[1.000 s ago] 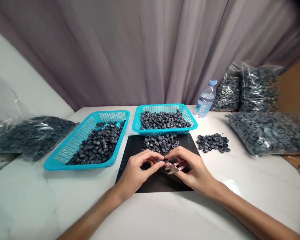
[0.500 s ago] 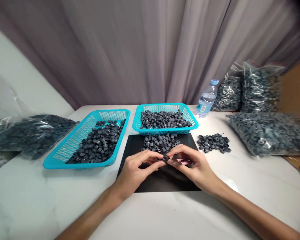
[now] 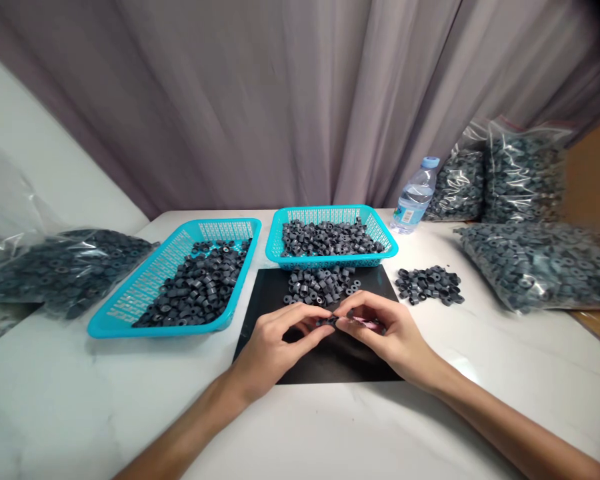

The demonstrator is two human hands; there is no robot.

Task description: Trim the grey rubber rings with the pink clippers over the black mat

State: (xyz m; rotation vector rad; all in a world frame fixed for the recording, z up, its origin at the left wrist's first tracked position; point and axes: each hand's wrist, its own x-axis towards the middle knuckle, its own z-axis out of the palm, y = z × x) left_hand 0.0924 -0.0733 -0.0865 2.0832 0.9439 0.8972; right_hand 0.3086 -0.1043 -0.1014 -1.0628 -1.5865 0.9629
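Note:
Above a black mat (image 3: 340,365), my two hands meet fingertip to fingertip. My left hand (image 3: 274,343) pinches a small dark grey ring-shaped piece (image 3: 326,321) between thumb and forefinger; the fingers partly cover it. Thumb and forefinger of my right hand (image 3: 393,333) close at the same spot. A thin pink object (image 3: 370,325) lies in the right hand's grip, mostly hidden, its kind unclear. Just beyond the fingers, a heap of dark grey short hollow cylinders (image 3: 316,285) sits on the mat.
Turquoise baskets, one at the left (image 3: 225,323) and one behind the heap (image 3: 330,260), contain similar pieces. A loose pile (image 3: 429,285) lies right of the mat, near a water bottle (image 3: 414,199). Filled plastic bags stand at the left (image 3: 90,267) and right (image 3: 540,267).
My left fingertips have moved slightly right, closer to the right fingertips, and now cover more of the small piece. My right hand has barely moved.

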